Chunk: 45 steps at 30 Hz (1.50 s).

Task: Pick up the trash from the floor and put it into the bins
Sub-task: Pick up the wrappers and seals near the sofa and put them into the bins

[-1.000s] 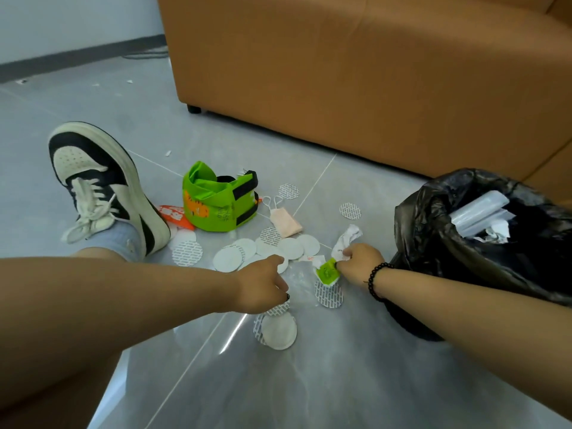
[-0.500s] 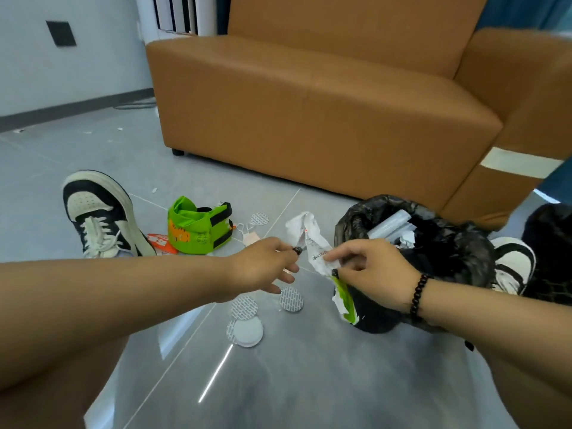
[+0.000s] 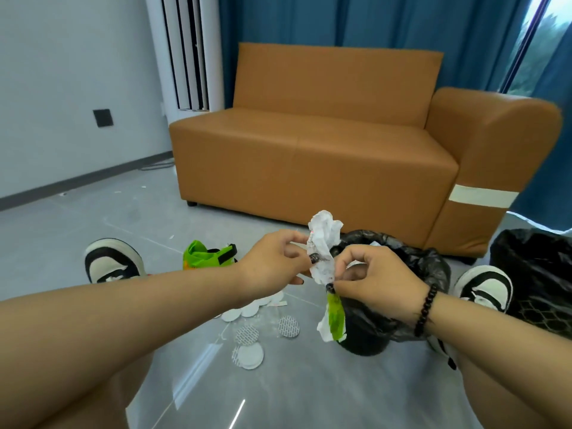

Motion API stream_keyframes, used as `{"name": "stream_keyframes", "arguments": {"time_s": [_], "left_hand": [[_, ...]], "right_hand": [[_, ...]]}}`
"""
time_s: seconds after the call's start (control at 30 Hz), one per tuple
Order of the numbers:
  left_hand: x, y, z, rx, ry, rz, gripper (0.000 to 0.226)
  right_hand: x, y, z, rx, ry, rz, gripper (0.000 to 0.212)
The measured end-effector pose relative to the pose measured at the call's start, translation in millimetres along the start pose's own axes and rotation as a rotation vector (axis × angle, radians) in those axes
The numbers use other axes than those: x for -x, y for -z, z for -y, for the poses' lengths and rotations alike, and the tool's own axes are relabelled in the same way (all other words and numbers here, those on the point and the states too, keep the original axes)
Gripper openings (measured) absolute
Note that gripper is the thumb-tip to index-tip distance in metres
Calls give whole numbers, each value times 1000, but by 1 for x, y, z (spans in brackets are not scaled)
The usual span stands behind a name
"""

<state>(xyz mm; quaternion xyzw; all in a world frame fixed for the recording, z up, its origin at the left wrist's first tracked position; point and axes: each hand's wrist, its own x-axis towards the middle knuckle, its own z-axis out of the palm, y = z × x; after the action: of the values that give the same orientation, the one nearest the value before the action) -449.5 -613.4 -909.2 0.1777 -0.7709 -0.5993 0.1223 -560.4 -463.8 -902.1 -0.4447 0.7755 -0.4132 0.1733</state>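
Both hands, the left hand (image 3: 272, 264) and right hand (image 3: 376, 281), pinch a crumpled wrapper (image 3: 323, 255) above the black-lined bin (image 3: 402, 305). White discs (image 3: 250, 356) lie on the floor (image 3: 309, 391) below.

So there's a crumpled white wrapper (image 3: 322, 243) with a green end hanging down, held up in the air right in front of the black-bagged bin (image 3: 402, 292). Second bin (image 3: 532, 274) at 3 o'clock. White discs (image 3: 247, 356) scattered on the floor at 8 o'clock of the near bin.

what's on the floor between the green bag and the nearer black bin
In the head view, white round discs lie on the floor between the green bag and the nearer black bin.
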Motion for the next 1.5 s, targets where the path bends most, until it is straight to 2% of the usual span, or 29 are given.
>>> {"name": "stream_keyframes", "arguments": {"time_s": [0.23,0.37,0.43,0.53,0.63,0.77,0.87,0.93,1.1,1.27,1.37,1.5], "left_hand": [[20,17,-14,-141,-21,-41,9],[30,20,-7,-192,-8,-48,12],[35,20,1,-240,-47,14,11],[37,20,6,-400,-135,102,10],[27,21,7,-439,-133,73,13],[14,15,12,-408,-108,36,8],[7,14,8,-379,-66,4,9],[5,15,6,-389,-39,-8,8],[6,15,11,-389,32,-37,9],[9,18,8,-375,70,-80,13],[7,23,3,-281,118,-190,13],[5,29,0,-70,128,-293,11]], "right_hand": [[1,-2,12,-55,58,-50,24],[-6,-4,21,-225,29,-76,48],[-9,-5,23,-352,-4,-30,56],[-14,-12,20,-430,-36,60,46],[-18,-16,16,-427,-31,64,32],[-26,-6,14,-504,-11,-54,41],[-31,0,13,-608,3,-53,52],[-34,3,13,-638,15,-23,45],[-39,12,13,-627,27,-12,11],[-41,6,15,-668,-51,103,13],[-42,-1,17,-678,-120,173,14],[-39,-11,17,-546,-241,265,16]]}}
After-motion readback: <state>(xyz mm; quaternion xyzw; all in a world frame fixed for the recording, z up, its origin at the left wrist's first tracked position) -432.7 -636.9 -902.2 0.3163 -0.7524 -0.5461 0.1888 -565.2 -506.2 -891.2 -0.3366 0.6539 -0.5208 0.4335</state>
